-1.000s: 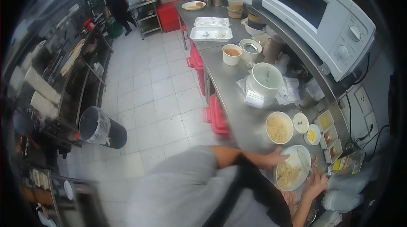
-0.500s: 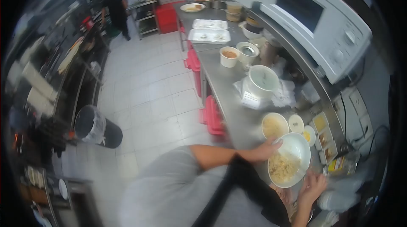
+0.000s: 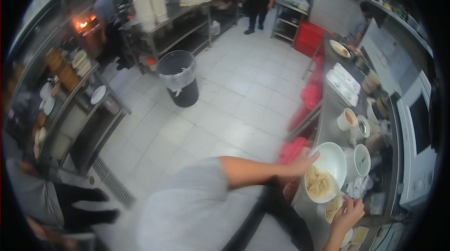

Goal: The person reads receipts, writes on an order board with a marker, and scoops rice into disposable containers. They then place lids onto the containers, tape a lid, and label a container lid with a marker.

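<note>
My left hand (image 3: 302, 163) grips the left rim of a white bowl (image 3: 334, 158), holding it tilted over the edge of the steel counter. Pale yellow, crumbly food (image 3: 318, 183) lies in the lower part of the bowl. Just below and right of it is my right hand (image 3: 349, 213), its fingers curled together; what they hold, if anything, is hidden. Beneath the bowl, a smaller container (image 3: 333, 208) of similar pale food shows in part. A white tub (image 3: 361, 161) stands right behind the bowl.
Along the steel counter stand a tub of orange-brown food (image 3: 347, 118), white trays (image 3: 342, 87) and a microwave (image 3: 417, 129). Pink bins (image 3: 293, 150) sit under its edge. A lined trash bin (image 3: 180, 79) stands on the floor. Several people are around the kitchen; flames (image 3: 83, 25) burn far left.
My view has swung left, bringing in more floor, flames and people. The bowl stays in my left hand, now beside the white tub in view. My right hand stays close below it.
</note>
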`<state>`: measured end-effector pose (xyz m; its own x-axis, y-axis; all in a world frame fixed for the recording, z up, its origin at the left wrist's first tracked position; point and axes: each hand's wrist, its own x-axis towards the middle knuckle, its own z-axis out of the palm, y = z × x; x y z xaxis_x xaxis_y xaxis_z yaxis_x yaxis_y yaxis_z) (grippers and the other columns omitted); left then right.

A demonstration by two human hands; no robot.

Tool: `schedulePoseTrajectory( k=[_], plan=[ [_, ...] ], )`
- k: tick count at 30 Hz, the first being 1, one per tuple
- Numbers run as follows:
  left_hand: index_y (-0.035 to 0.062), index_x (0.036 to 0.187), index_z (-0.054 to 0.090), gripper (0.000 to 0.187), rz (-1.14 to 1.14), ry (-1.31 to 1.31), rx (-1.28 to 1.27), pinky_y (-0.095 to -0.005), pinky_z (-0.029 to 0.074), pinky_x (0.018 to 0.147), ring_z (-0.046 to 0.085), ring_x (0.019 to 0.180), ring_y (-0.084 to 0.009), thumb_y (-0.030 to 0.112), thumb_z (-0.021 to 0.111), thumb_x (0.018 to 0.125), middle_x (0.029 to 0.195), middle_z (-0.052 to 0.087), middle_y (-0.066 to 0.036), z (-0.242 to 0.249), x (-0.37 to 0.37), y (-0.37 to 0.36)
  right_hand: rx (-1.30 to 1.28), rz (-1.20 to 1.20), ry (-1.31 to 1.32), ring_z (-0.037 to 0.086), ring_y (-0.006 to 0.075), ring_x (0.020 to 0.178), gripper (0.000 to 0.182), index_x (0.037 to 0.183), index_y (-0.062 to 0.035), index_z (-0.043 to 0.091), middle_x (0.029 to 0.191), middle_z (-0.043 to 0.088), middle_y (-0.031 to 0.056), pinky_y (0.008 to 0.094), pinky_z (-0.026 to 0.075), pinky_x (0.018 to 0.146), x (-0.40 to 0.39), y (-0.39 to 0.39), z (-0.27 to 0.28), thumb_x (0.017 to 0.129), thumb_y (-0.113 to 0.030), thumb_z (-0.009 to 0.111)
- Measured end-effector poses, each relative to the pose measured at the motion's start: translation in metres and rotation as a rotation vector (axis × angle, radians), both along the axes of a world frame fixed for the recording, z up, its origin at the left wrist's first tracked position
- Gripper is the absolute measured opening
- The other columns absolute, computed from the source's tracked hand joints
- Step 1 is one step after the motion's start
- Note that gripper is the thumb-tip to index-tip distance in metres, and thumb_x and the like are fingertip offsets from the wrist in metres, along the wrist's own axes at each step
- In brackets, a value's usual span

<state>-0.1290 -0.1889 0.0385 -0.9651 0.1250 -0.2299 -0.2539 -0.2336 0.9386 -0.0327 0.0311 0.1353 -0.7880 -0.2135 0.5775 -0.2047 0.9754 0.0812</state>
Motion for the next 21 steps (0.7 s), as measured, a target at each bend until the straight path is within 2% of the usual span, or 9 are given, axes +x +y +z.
schedulePoseTrajectory(
  k=[4, 5, 7, 9, 12, 14, 16, 18, 21],
  plan=[
    [0.0047, 0.121, 0.036, 0.055, 0.148, 0.007, 0.103, -0.033, 0.04, 0.086, 0.049, 0.1, -0.017, 0.051, 0.046, 0.092, 0.107, 0.05, -0.011, 0.004, -0.006, -0.024, -0.018, 0.151, 0.086, 0.049, 0.0263, 0.079, 0.027, 0.092, -0.0118, 0.066, 0.08, 0.047, 0.0072, 0.0377, 0.035, 0.074, -0.034, -0.023, 0.016, 0.069, 0.001, 0.061],
    [0.006, 0.122, 0.036, 0.055, 0.14, 0.035, 0.063, -0.0338, 0.041, 0.085, 0.049, 0.1, -0.0171, 0.051, 0.046, 0.092, 0.107, 0.05, -0.011, -0.012, -0.016, -0.023, -0.015, 0.166, 0.162, 0.049, 0.0265, 0.08, 0.026, 0.092, -0.0123, 0.066, 0.079, 0.047, 0.0072, 0.0384, 0.035, 0.074, -0.047, -0.023, 0.018, 0.069, 0.001, 0.061],
    [0.0065, 0.123, 0.035, 0.057, 0.105, 0.212, -0.146, -0.034, 0.04, 0.087, 0.049, 0.102, -0.0181, 0.052, 0.047, 0.091, 0.109, 0.05, -0.012, -0.056, -0.039, -0.025, -0.025, 0.172, 0.118, 0.049, 0.0268, 0.079, 0.028, 0.092, -0.013, 0.067, 0.078, 0.048, 0.0073, 0.0389, 0.035, 0.075, -0.059, -0.027, 0.017, 0.068, 0.002, 0.061],
    [0.0078, 0.125, 0.032, 0.06, 0.087, 0.001, -0.002, -0.0361, 0.041, 0.089, 0.047, 0.108, -0.0206, 0.054, 0.049, 0.09, 0.114, 0.049, -0.013, -0.017, -0.027, -0.022, -0.05, 0.203, 0.1, 0.049, 0.027, 0.079, 0.032, 0.092, -0.0139, 0.067, 0.078, 0.049, 0.0075, 0.0392, 0.035, 0.076, -0.056, -0.028, 0.011, 0.066, 0.002, 0.06],
    [0.0029, 0.12, 0.031, 0.061, 0.032, 0.071, 0.08, -0.0353, 0.045, 0.089, 0.048, 0.109, -0.0205, 0.051, 0.052, 0.089, 0.114, 0.047, -0.014, -0.034, -0.047, -0.008, -0.062, 0.268, 0.024, 0.05, 0.0261, 0.079, 0.035, 0.092, -0.0149, 0.068, 0.078, 0.05, 0.0075, 0.0385, 0.035, 0.078, -0.026, -0.024, 0.013, 0.062, 0.001, 0.059],
    [0.0048, 0.118, 0.033, 0.059, -0.061, 0.064, -0.038, -0.0357, 0.044, 0.09, 0.048, 0.107, -0.0201, 0.053, 0.05, 0.089, 0.112, 0.046, -0.013, -0.028, -0.055, -0.001, -0.045, 0.205, 0.1, 0.05, 0.0253, 0.079, 0.034, 0.091, -0.0152, 0.068, 0.077, 0.05, 0.007, 0.0378, 0.035, 0.077, -0.025, -0.003, 0.023, 0.061, -0.001, 0.06],
    [0.006, 0.122, 0.034, 0.065, -0.096, 0.058, 0.105, -0.0396, 0.042, 0.094, 0.045, 0.116, -0.0235, 0.057, 0.051, 0.087, 0.121, 0.044, -0.014, -0.005, -0.047, 0.015, -0.057, 0.05, 0.203, 0.05, 0.0238, 0.079, 0.033, 0.09, -0.0159, 0.069, 0.076, 0.05, 0.0042, 0.0371, 0.034, 0.076, -0.032, 0.027, 0.019, 0.061, -0.002, 0.061],
    [0.0071, 0.119, 0.036, 0.051, -0.114, 0.085, 0.256, -0.0334, 0.045, 0.086, 0.05, 0.101, -0.0195, 0.049, 0.047, 0.092, 0.11, 0.047, -0.011, 0.018, -0.038, 0.046, -0.051, -0.032, 0.186, 0.05, 0.0227, 0.077, 0.031, 0.089, -0.0164, 0.068, 0.075, 0.049, 0.003, 0.0364, 0.034, 0.074, -0.027, 0.059, 0.008, 0.063, -0.002, 0.062],
    [0.0067, 0.124, 0.034, 0.056, -0.261, 0.057, 0.3, -0.0381, 0.046, 0.088, 0.05, 0.106, -0.023, 0.049, 0.048, 0.092, 0.114, 0.046, -0.014, -0.004, -0.056, 0.089, -0.132, -0.034, 0.111, 0.05, 0.0217, 0.076, 0.026, 0.085, -0.0166, 0.068, 0.074, 0.048, 0.0022, 0.0358, 0.033, 0.073, 0.0, 0.074, -0.001, 0.063, -0.003, 0.063]
  ],
)
